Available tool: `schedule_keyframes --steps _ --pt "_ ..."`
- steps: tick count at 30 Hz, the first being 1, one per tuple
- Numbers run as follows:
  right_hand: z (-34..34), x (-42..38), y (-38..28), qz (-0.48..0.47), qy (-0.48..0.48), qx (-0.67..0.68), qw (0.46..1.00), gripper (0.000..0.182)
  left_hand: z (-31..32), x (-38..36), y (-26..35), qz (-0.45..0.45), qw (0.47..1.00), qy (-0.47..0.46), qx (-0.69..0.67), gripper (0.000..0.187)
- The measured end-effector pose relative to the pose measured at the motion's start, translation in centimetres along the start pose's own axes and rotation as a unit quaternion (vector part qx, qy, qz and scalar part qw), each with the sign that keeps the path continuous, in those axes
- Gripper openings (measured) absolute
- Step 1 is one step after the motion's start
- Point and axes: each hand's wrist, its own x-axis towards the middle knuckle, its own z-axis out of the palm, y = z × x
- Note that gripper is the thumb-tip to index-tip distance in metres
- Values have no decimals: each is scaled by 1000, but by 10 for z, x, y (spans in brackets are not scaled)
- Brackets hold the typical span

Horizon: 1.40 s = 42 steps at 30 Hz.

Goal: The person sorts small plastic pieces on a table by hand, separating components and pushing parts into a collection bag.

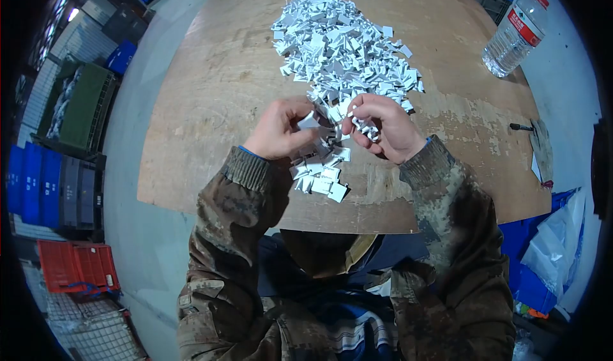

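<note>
My left hand (281, 130) is closed on a flat white plastic piece (308, 121), pinched between thumb and fingers. My right hand (385, 126) is curled around several small white plastic bits (365, 130) in its palm, with thumb and index finger pressed together near their tips. Beyond both hands spreads a large pile of small white plastic pieces (335, 41). Below and between the hands lies a smaller group of flat white pieces (319, 174), close to the table's near edge. What the fingertips touch is partly hidden.
The wooden table (211, 99) has a worn, peeling surface. A water bottle (514, 38) with a red cap stands at its right edge, and a black-handled tool (521, 126) lies nearer. Blue crates (41, 185) and a red crate (76, 266) are on the left.
</note>
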Motion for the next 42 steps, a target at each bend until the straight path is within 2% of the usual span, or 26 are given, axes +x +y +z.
schedule_keyframes --steps 2,4,6,7,11,12,16,22,26,27,28,29,30,31,33,37,39,41,42 --pt "-2 2 2 1 1 16 1000 11 -2 0 0 -23 1000 -2 -17 11" --pt "-6 12 20 -139 40 -214 966 12 -3 1 8 -118 991 36 60 11" --pt "-9 20 34 -269 76 -428 859 13 -4 2 15 -210 965 73 138 13" --pt "-5 18 31 -270 75 -428 859 13 -2 2 14 -210 965 74 138 13" --pt "15 1 15 -139 40 -528 837 18 9 3 9 -97 988 102 57 18" --pt "16 1 17 -141 42 -527 837 18 9 3 10 -96 989 100 59 18" --pt "10 9 34 -242 75 -538 804 24 11 2 17 -53 999 4 -2 22" --pt "2 11 32 -210 76 -519 825 24 9 2 23 -76 997 -14 22 20" --pt "-9 27 47 -364 32 -538 760 20 13 3 17 -105 993 17 -50 16" --pt "-8 25 41 -367 36 -536 759 20 10 6 16 -103 994 13 -46 16" --pt "-9 22 32 -292 41 -430 853 18 5 12 14 -128 991 -16 -36 16" --pt "-9 17 21 -211 44 -312 925 17 0 19 13 -152 987 -44 -27 15" --pt "-8 11 10 -123 44 -187 974 16 -4 24 11 -178 981 -71 -20 14" --pt "-7 6 3 -30 39 -57 997 14 -7 25 9 -206 974 -96 -13 13" --pt "-18 -4 -8 -18 -19 206 978 12 -10 26 8 -213 972 -95 -10 11" --pt "-25 -7 -24 -14 -3 224 975 14 -3 42 10 -218 970 -110 -5 6" --pt "-25 -8 -24 -12 10 76 997 14 9 33 20 -138 989 -55 -4 6" --pt "-23 -7 -23 -10 20 -72 997 15 15 29 30 -57 998 1 -2 6" --pt "-22 -5 -21 -8 23 -76 997 15 15 32 30 -55 998 3 -7 6"
